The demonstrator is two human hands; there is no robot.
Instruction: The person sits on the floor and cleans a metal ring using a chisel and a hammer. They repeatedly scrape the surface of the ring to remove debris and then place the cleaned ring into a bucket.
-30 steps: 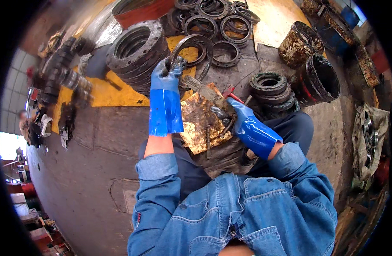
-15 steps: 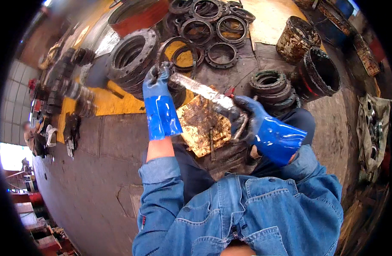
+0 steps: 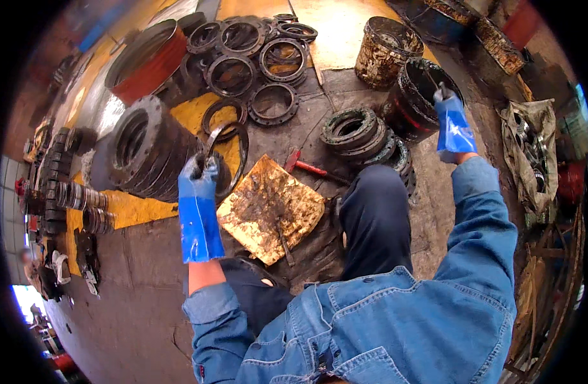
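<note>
My left hand [image 3: 201, 173], in a blue rubber glove, is closed on the edge of a thin metal ring [image 3: 244, 151]. The ring stands tilted above a square, dark-stained yellowish board [image 3: 274, 201] between my legs. Far to the right, my gloved right hand [image 3: 449, 109] is closed round a thin-handled tool [image 3: 429, 77] at the mouth of a black-and-red bucket [image 3: 402, 105]. The tool's working end is hidden inside the bucket, so I cannot tell its kind. A hammer [image 3: 306, 166] with a red handle lies beyond the board, near my right knee.
Stacked thick flanges [image 3: 143, 137] stand beyond my left hand. Several flat rings [image 3: 273, 104] lie heaped at the far middle. Another ring stack [image 3: 351, 131] sits before the bucket, a crusted bucket [image 3: 370, 61] behind it. A sack of metal parts [image 3: 521, 166] lies right.
My right hand has swung away from the board, right and forward to the bucket. My left hand has moved left and nearer, still gripping the ring. The view has shifted right.
</note>
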